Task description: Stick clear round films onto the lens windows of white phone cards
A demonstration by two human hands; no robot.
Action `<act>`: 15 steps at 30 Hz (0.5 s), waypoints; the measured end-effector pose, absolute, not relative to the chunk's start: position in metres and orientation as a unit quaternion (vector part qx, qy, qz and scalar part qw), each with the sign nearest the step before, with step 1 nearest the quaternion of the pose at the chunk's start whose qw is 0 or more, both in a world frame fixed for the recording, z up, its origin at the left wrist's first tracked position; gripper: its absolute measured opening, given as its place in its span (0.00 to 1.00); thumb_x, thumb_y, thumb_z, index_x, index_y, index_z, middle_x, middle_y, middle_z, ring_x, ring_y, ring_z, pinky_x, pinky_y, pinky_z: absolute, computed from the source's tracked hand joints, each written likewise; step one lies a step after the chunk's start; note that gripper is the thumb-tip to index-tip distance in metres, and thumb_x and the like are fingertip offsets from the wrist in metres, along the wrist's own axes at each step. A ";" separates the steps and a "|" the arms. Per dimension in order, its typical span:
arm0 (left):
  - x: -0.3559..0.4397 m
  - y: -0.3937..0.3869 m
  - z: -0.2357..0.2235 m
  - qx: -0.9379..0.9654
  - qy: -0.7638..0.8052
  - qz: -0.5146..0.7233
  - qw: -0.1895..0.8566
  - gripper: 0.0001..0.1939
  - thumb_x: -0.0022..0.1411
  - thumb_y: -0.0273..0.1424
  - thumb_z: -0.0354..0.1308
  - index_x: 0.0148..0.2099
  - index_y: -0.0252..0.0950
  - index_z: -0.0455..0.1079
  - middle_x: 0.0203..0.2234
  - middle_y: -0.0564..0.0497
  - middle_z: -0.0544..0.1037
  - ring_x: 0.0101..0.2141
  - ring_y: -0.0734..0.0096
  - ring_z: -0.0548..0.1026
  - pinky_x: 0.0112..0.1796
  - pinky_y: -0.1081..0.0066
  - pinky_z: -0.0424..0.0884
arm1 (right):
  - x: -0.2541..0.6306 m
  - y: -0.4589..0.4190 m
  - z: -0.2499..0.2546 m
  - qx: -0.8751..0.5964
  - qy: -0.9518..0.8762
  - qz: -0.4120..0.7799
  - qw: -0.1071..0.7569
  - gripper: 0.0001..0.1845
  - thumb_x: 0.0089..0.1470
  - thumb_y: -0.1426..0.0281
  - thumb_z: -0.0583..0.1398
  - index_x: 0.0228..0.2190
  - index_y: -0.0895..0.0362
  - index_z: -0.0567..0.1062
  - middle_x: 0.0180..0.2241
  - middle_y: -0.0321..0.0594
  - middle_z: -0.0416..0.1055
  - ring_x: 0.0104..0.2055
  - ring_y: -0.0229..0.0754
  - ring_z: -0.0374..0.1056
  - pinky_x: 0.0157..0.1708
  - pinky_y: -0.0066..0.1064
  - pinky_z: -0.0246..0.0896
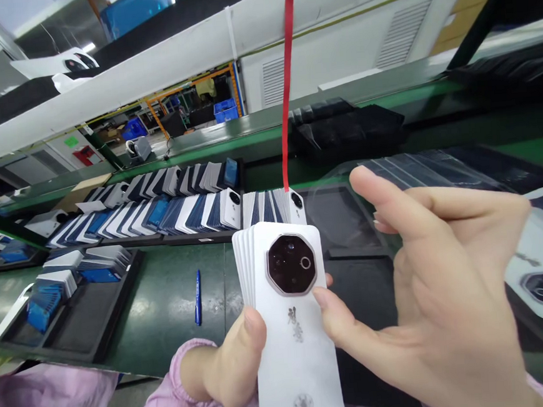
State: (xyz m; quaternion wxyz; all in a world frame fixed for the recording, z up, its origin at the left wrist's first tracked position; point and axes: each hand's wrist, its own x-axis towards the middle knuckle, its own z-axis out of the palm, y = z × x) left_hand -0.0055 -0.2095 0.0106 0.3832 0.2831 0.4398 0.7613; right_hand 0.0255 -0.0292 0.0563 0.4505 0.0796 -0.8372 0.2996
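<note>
A fanned stack of white phone back covers point(299, 358) stands upright in front of me, the front one showing a dark octagonal camera window and printed characters. My left hand point(232, 363) is closed around the stack's left side, thumb along the edge. On the other side, my right hand point(438, 284) has its thumb against the front cover's right edge, while its index finger stretches away upward. Something like a faint clear film shows beside that fingertip; whether the hand touches it I cannot tell. A pinkish fingertip peeks out behind the stack's right edge.
Black trays hold rows of white and blue-filmed covers point(192, 213) behind the stack. A blue pen point(197, 297) lies on the green bench point(174, 280). At left is a partly filled black tray point(81, 322). A red strip point(288, 89) hangs down; clear-wrapped dark trays point(439, 178) sit right.
</note>
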 end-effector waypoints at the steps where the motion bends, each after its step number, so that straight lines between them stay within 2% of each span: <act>1: -0.005 -0.209 0.009 0.285 0.427 0.765 0.389 0.41 0.65 0.64 0.45 0.69 0.46 0.63 0.54 0.43 0.78 0.46 0.57 0.78 0.46 0.64 0.71 | 0.025 -0.029 0.056 0.081 -0.839 0.300 0.448 0.44 0.52 0.69 0.60 0.70 0.52 0.56 0.48 0.51 0.56 0.53 0.58 0.59 0.48 0.52 0.75; 3: -0.003 -0.209 0.005 0.281 0.404 0.774 0.399 0.41 0.64 0.65 0.45 0.70 0.47 0.62 0.54 0.43 0.78 0.48 0.57 0.78 0.48 0.64 0.71 | 0.023 -0.028 0.056 0.088 -0.841 0.301 0.440 0.45 0.53 0.68 0.60 0.70 0.52 0.56 0.48 0.50 0.56 0.54 0.59 0.59 0.49 0.53 0.75; 6: -0.002 -0.208 0.002 0.279 0.393 0.777 0.404 0.43 0.62 0.66 0.44 0.69 0.48 0.63 0.57 0.43 0.77 0.53 0.54 0.77 0.52 0.63 0.70 | 0.020 -0.028 0.055 0.094 -0.846 0.300 0.431 0.44 0.53 0.66 0.60 0.70 0.52 0.56 0.47 0.51 0.56 0.53 0.59 0.59 0.40 0.48 0.77; 9: -0.002 -0.207 0.001 0.289 0.420 0.762 0.399 0.46 0.61 0.68 0.43 0.69 0.44 0.64 0.58 0.40 0.76 0.50 0.52 0.78 0.48 0.63 0.72 | 0.019 -0.028 0.053 0.090 -0.849 0.288 0.433 0.43 0.54 0.63 0.60 0.69 0.51 0.57 0.46 0.50 0.56 0.51 0.59 0.59 0.33 0.45 0.76; 11: -0.003 -0.207 0.002 0.300 0.438 0.754 0.386 0.47 0.62 0.68 0.40 0.69 0.42 0.63 0.58 0.39 0.75 0.49 0.50 0.79 0.45 0.62 0.73 | 0.020 -0.029 0.052 0.085 -0.853 0.278 0.433 0.42 0.54 0.62 0.60 0.69 0.49 0.57 0.46 0.49 0.57 0.51 0.59 0.58 0.33 0.45 0.75; 15: -0.004 -0.207 0.003 0.303 0.433 0.756 0.385 0.45 0.63 0.66 0.40 0.70 0.45 0.60 0.61 0.40 0.72 0.54 0.47 0.76 0.49 0.58 0.73 | 0.022 -0.030 0.053 0.084 -0.866 0.248 0.426 0.43 0.54 0.61 0.59 0.69 0.50 0.57 0.46 0.50 0.58 0.50 0.61 0.58 0.36 0.51 0.74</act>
